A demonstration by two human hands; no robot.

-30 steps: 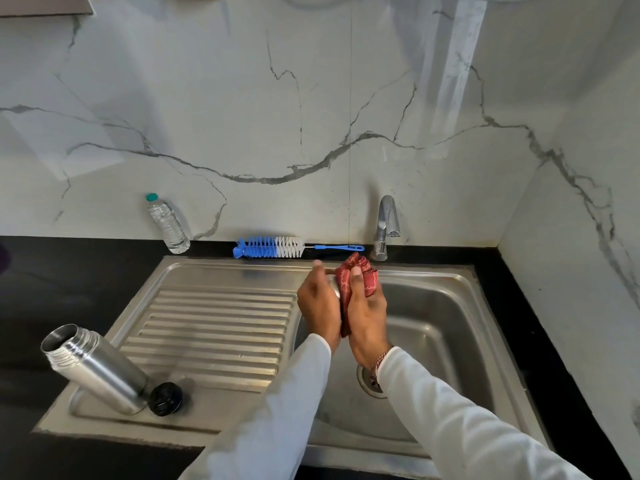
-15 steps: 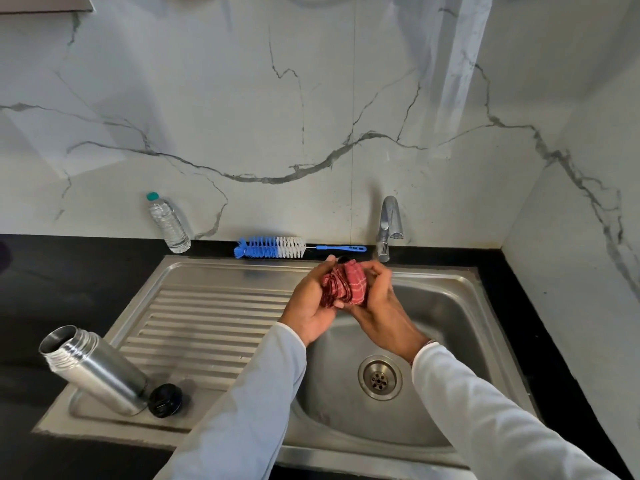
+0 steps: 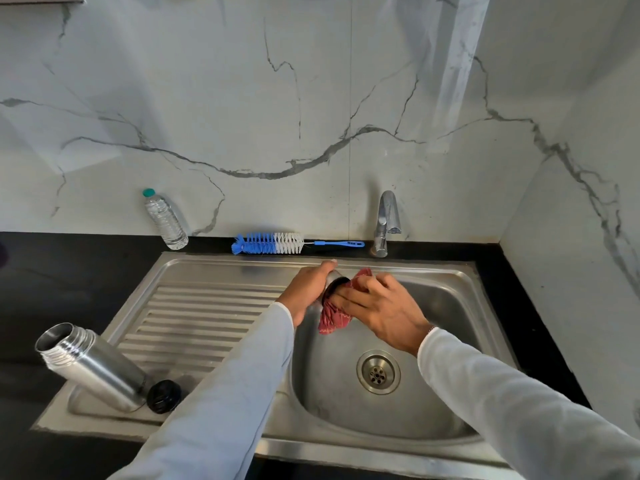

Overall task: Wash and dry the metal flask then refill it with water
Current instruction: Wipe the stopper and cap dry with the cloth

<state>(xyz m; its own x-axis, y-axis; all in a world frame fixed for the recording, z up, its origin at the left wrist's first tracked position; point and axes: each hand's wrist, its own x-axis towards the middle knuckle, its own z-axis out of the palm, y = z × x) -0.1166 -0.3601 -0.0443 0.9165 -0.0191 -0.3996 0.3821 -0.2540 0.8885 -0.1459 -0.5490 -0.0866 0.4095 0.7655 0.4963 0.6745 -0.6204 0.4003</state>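
- The left hand (image 3: 308, 289) grips a metal cup (image 3: 333, 283) over the sink (image 3: 446, 434).
- The right hand (image 3: 377, 310) pushes a red cloth (image 3: 334, 315) into it.
- The flask (image 3: 91, 367) lies at 8 o'clock, near the sink's edge.

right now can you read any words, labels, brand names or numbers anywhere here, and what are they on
None can be read.
Brush handle: small raised marks, too small to tell.
Water bottle: clear, no label showing.
Metal flask: plain steel, no print visible.
Tap: no markings visible.
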